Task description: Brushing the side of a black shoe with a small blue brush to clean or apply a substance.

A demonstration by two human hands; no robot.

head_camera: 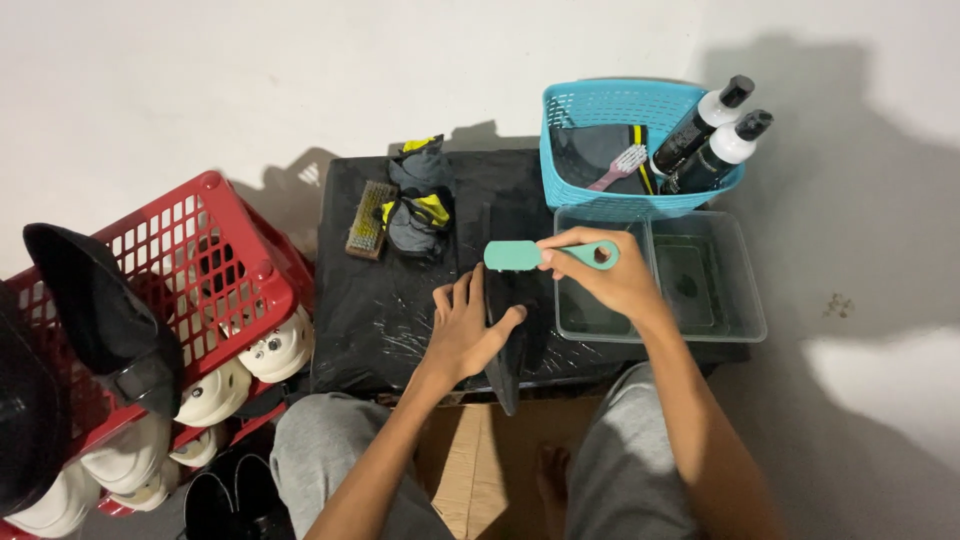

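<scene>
**A:** Start close in. What sits nearest the person, measured from the black table [400,310]?

**B:** On the near side of the table are the grey-trousered knees, with a brown cardboard sheet [470,470] on the floor between them. To the table's left stands a red basket [215,265] with a black cap [95,300] on its rim and white shoes [250,365] below it.

**A:** And the hands?

**B:** The left hand [465,325] lies on the table's near edge, fingers wrapped around a black shoe [507,345] that stands on its side and juts past that edge. The right hand [610,280] is above the table's right half, closed on the handle of a teal brush [545,254]; the brush head points left, just over the shoe.

**A:** What is under that right hand?

**B:** A clear plastic tub [735,300] on the table's right end, holding shallow water.

**A:** Farther back?

**B:** Toward the table's far left lie a wooden bristle brush [370,220] and, touching it, a bundle of grey and yellow cloth [418,205]. At the far right corner, behind the tub, a blue basket [600,105] holds a pink toothbrush [620,165] and two dark bottles with white shoulders [715,135], leaning out to the right. Beyond the table is the white wall.
</scene>
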